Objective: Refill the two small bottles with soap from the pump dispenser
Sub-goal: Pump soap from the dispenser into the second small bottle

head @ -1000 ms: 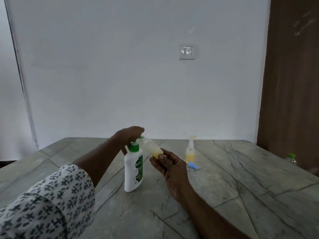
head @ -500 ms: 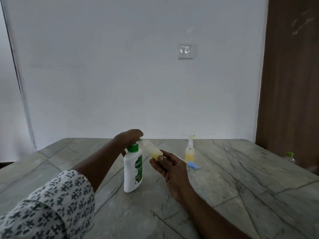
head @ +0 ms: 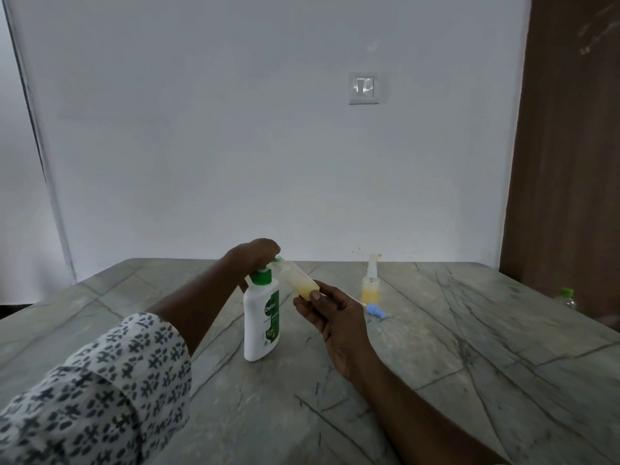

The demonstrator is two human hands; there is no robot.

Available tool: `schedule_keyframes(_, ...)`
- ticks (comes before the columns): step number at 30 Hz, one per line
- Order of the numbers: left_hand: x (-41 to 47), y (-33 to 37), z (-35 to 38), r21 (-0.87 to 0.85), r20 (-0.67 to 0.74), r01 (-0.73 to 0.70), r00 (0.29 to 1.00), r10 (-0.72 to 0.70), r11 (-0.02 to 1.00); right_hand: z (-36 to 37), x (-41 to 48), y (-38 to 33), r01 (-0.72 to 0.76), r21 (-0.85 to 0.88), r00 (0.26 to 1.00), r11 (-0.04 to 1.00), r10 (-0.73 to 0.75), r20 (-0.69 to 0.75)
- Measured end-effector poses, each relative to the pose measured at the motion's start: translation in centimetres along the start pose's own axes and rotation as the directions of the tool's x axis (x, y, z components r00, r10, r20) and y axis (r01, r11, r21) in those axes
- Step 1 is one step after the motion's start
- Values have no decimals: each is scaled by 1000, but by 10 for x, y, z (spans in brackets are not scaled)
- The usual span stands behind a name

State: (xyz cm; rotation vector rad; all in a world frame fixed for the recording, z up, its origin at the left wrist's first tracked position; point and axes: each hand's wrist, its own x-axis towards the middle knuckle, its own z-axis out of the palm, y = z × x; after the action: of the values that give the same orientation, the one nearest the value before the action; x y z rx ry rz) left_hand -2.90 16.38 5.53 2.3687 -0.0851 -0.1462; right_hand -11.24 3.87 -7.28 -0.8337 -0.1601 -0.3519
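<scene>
A white pump dispenser with a green collar stands on the stone table. My left hand lies over its pump head, fingers curled down around it. My right hand grips a small clear bottle by its base. This bottle is tilted, its mouth up against the pump's spout, and yellowish soap sits in its lower part. A second small bottle with a white spray top stands upright to the right, partly filled with yellow soap.
A small blue cap lies on the table just in front of the second bottle. A green-capped clear bottle shows past the table's right edge, by the brown door. A white wall rises behind the table's far edge.
Almost nothing differs: my left hand stays on the pump head and my right hand keeps the tilted bottle at the spout. The view has shifted slightly.
</scene>
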Motion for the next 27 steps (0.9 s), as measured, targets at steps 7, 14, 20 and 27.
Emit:
schedule_keyframes(7,-1,-3,3,-25,23,6,1000,-5,1000,-1,-1,1,-5,-12,1000,1000,5,-3)
schedule_keyframes(14,-3,1,-7,-2,58,-76,995,76,997,2,2,0,-6,2,1000,1000,6,6)
schedule_keyframes(20,-4,4,-3,-32,10,-34,999,34,999,2,0,1,-3,12,1000,1000,3,12)
schedule_keyframes(27,-1,-1,4,-18,-3,-10,1000,10,1000,-1,-1,3,-7,1,1000,1000,7,5)
